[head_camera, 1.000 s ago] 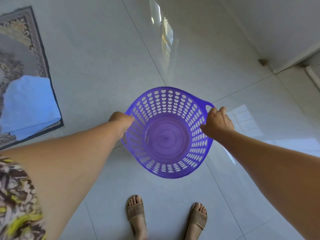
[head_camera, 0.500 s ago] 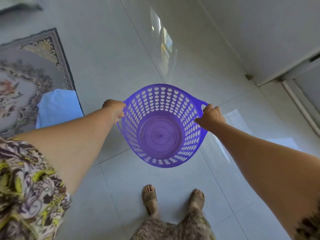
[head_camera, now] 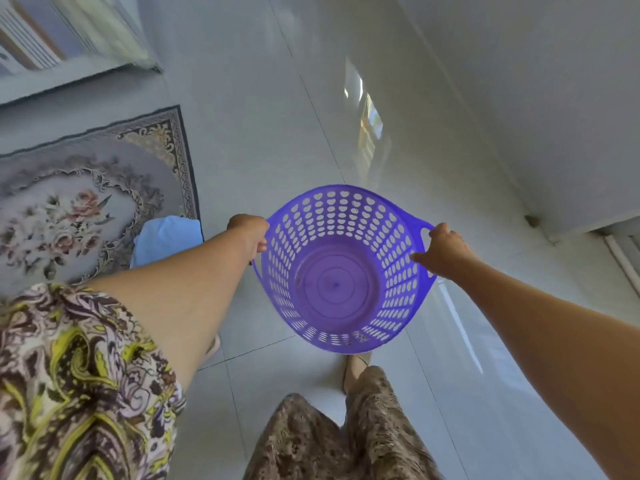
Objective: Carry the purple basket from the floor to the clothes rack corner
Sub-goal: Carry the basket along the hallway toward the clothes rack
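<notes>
The purple basket [head_camera: 337, 285] is round plastic with heart-shaped holes in its wall, and it is empty. It hangs in the air in front of me above the pale tiled floor. My left hand [head_camera: 250, 233] grips its left handle. My right hand [head_camera: 443, 251] grips its right handle. Both arms are stretched forward. No clothes rack shows in this view.
A floral rug [head_camera: 79, 209] lies on the floor at the left, with a folded blue cloth [head_camera: 166, 240] at its near corner. A white wall [head_camera: 540, 98] runs along the right, ending at a door track [head_camera: 620, 258]. Blurred furniture [head_camera: 52, 36] stands far left.
The view has tilted upward and shifted; more rug and far furniture show. The basket stays held in both hands and is higher off the floor, hiding my feet.
</notes>
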`<action>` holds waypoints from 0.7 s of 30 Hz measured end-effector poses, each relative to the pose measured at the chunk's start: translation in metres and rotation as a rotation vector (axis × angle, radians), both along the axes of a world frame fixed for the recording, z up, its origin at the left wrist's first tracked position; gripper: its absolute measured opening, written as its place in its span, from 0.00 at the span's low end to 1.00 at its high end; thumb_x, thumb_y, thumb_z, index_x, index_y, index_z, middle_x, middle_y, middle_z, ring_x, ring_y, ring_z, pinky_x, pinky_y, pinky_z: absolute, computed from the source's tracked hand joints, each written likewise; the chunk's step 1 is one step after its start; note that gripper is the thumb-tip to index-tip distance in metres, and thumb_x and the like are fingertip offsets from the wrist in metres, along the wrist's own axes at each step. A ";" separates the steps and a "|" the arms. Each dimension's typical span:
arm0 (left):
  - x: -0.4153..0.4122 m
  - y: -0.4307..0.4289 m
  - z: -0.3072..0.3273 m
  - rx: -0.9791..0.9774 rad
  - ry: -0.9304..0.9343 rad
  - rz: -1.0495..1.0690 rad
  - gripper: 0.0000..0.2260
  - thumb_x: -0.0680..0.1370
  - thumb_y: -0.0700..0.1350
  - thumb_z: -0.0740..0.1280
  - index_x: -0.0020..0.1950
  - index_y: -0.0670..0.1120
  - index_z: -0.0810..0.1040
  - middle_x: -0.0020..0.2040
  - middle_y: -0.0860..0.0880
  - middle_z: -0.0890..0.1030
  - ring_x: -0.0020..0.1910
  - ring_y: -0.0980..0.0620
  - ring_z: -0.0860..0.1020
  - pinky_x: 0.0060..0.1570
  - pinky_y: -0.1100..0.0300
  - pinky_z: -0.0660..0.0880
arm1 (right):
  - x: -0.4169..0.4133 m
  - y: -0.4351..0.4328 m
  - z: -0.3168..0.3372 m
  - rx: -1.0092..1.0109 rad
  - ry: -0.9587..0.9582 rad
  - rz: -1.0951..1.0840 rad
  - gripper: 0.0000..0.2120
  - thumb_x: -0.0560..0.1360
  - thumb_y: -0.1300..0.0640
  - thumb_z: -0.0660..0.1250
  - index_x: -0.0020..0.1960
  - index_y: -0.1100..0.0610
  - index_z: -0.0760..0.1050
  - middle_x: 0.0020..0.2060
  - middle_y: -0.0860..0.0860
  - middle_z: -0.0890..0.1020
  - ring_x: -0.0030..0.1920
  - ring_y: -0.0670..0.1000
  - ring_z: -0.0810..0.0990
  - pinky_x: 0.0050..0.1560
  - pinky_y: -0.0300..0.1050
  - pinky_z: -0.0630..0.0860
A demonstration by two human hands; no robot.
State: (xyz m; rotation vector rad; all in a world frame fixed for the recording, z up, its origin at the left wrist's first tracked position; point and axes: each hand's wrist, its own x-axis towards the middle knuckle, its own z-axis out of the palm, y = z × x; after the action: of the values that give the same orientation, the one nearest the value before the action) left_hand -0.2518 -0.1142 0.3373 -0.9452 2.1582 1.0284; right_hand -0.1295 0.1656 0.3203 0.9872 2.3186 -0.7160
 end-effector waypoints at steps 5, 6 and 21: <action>-0.069 0.010 0.016 0.002 0.010 0.029 0.13 0.79 0.43 0.62 0.34 0.43 0.70 0.31 0.47 0.73 0.27 0.52 0.71 0.29 0.63 0.67 | -0.089 0.011 0.016 -0.033 -0.052 0.045 0.35 0.71 0.49 0.73 0.69 0.63 0.62 0.64 0.61 0.75 0.61 0.60 0.78 0.53 0.51 0.76; -0.084 0.012 0.018 -0.003 0.016 0.028 0.13 0.78 0.43 0.62 0.34 0.43 0.70 0.31 0.47 0.73 0.27 0.52 0.71 0.28 0.63 0.67 | -0.107 0.012 0.019 -0.042 -0.060 0.047 0.35 0.71 0.48 0.73 0.69 0.64 0.62 0.63 0.61 0.76 0.60 0.60 0.79 0.51 0.50 0.75; -0.369 0.022 0.041 0.037 0.016 -0.079 0.07 0.78 0.42 0.65 0.41 0.42 0.74 0.33 0.47 0.74 0.27 0.52 0.71 0.21 0.65 0.69 | -0.399 0.035 0.044 -0.163 -0.039 -0.058 0.25 0.71 0.51 0.74 0.58 0.64 0.68 0.50 0.59 0.81 0.47 0.59 0.84 0.41 0.48 0.78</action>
State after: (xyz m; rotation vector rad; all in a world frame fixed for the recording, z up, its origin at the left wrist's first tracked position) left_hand -0.6211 -0.0927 0.3788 -0.8304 2.1643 1.0374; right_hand -0.5284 0.2009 0.3644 0.9882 2.1668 -0.8860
